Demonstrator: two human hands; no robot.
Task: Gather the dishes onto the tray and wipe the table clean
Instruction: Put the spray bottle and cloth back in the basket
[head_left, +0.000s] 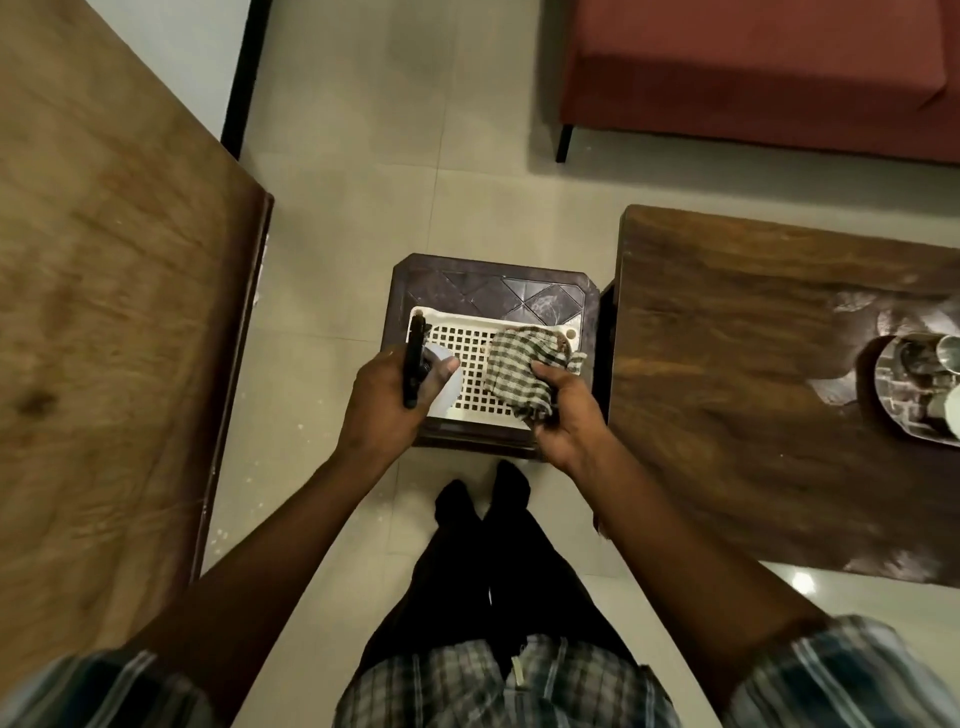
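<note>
Head view, left to right: a light wooden desk (114, 312) occupies the left side. The left hand (387, 410) has its fingers (444, 368) curled round a spray bottle (415, 364), probably readied for wetting a surface. Both hands hover over a white lattice tray (472, 343) on a dark stool (493, 283). The right hand (569, 415) bunches a checked cloth (519, 374), likely for wiping. On the dark desk (727, 389), steel dishes (919, 384) sit stacked; the frame edge cuts them off, so their count is unclear.
</note>
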